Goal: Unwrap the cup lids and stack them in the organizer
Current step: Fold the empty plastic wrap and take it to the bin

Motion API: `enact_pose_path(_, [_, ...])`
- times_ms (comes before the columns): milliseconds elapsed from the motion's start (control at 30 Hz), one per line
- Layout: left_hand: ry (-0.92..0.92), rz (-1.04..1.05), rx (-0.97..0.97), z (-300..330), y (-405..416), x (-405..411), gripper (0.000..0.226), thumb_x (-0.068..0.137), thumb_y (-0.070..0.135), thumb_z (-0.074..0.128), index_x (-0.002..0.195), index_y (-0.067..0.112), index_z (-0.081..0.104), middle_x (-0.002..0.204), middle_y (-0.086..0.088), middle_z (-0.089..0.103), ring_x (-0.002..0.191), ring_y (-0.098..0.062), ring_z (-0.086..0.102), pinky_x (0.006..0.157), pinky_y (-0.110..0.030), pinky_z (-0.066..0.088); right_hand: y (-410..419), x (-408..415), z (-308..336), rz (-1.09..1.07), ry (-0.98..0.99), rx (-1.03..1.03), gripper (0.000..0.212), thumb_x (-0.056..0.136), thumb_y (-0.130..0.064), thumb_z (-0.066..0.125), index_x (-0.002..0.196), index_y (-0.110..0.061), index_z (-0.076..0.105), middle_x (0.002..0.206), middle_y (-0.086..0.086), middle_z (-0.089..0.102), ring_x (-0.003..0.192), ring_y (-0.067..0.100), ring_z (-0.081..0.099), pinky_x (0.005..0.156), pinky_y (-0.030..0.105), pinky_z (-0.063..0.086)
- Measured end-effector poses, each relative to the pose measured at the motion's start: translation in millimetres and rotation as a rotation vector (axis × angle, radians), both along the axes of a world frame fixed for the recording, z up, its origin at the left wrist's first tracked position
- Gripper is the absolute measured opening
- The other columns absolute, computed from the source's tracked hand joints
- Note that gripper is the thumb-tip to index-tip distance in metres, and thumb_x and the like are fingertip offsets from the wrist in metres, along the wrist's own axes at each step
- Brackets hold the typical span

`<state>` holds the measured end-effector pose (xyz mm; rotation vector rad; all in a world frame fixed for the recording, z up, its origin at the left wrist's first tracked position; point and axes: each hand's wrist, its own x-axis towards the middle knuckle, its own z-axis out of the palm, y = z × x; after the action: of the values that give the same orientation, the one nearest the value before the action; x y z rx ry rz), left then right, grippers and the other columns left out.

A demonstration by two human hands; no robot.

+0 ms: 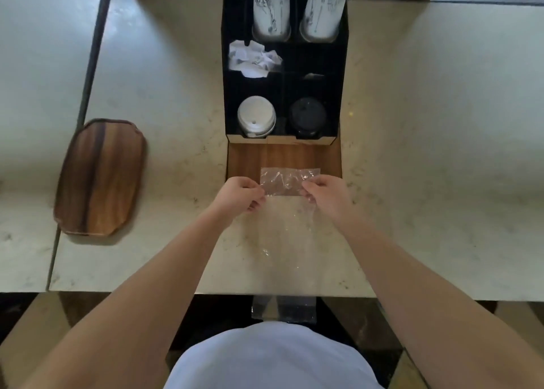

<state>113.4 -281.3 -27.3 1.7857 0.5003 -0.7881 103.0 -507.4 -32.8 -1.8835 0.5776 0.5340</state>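
Note:
A long clear plastic wrapper (pixel 287 182) lies flat on the counter and hangs over its near edge. My left hand (pixel 240 194) pinches the wrapper's far left corner, and my right hand (pixel 325 193) pinches its far right corner. Just beyond stands the black organizer (pixel 226 94). Its front left compartment holds a stack of white lids (pixel 256 116), and its front right one a stack of black lids (pixel 307 117). No lids show inside the wrapper.
Two stacks of printed paper cups (pixel 270 6) fill the organizer's back compartments, with crumpled white paper (pixel 253 59) in a middle one. A wooden tray (pixel 100 176) lies on the counter to the left. The counter's near edge (pixel 147 291) runs below my forearms.

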Motion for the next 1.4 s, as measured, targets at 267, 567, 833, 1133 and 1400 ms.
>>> enact_pose_path(267, [0.009, 0.130, -0.153, -18.3, 2.3, 8.2, 0.042, 0.084, 0.026, 0.082, 0.118, 0.010, 0.063, 0.100, -0.007, 0.079, 0.091, -0.019, 0.077, 0.080, -0.032, 0.063, 0.5, 6.6, -12.3, 0.088, 0.040, 0.045, 0.015, 0.088, -0.024, 0.074, 0.096, -0.011, 0.073, 0.081, -0.003, 0.079, 0.068, 0.006, 0.073, 0.060, 0.020, 0.056])
enact_pose_path(567, [0.033, 0.306, -0.290, -14.9, -6.1, 32.1, 0.027, 0.094, 0.032, 0.073, 0.115, 0.015, 0.070, 0.096, -0.007, 0.081, 0.090, -0.023, 0.078, 0.072, -0.030, 0.062, -3.8, 21.3, -0.2, -0.027, 0.080, 0.146, 0.023, 0.104, -0.036, 0.055, 0.107, -0.018, 0.070, 0.086, -0.002, 0.080, 0.081, 0.015, 0.078, 0.067, 0.025, 0.062])
enact_pose_path(833, [0.037, 0.287, -0.217, -15.8, -6.0, 36.6, 0.016, 0.095, 0.023, 0.071, 0.103, 0.010, 0.074, 0.093, -0.007, 0.080, 0.083, -0.020, 0.077, 0.069, -0.029, 0.062, -2.5, 29.1, -0.7, -0.041, 0.019, 0.171, 0.021, 0.102, -0.035, 0.061, 0.100, -0.019, 0.075, 0.095, 0.005, 0.079, 0.085, 0.013, 0.077, 0.075, 0.028, 0.064])
enact_pose_path(1133, [0.000, 0.210, -0.151, -14.2, -8.5, 43.0, 0.015, 0.097, 0.024, 0.068, 0.098, 0.010, 0.074, 0.086, -0.002, 0.080, 0.082, -0.018, 0.077, 0.069, -0.027, 0.063, -6.2, 42.8, -9.0, -0.046, -0.035, 0.051, 0.024, 0.104, -0.027, 0.057, 0.094, -0.013, 0.073, 0.077, -0.004, 0.074, 0.066, -0.001, 0.067, 0.068, 0.022, 0.054])
enact_pose_path(1400, [-0.919, -0.159, 0.584, -9.2, -19.7, 22.6, 0.027, 0.093, 0.012, 0.055, 0.118, 0.008, 0.061, 0.118, -0.010, 0.059, 0.109, -0.023, 0.052, 0.092, -0.032, 0.045, 28.9, 2.1, -17.9, 0.307, -0.574, -0.638, 0.039, 0.098, -0.029, 0.058, 0.133, -0.012, 0.058, 0.137, 0.006, 0.056, 0.128, 0.022, 0.049, 0.105, 0.034, 0.042])
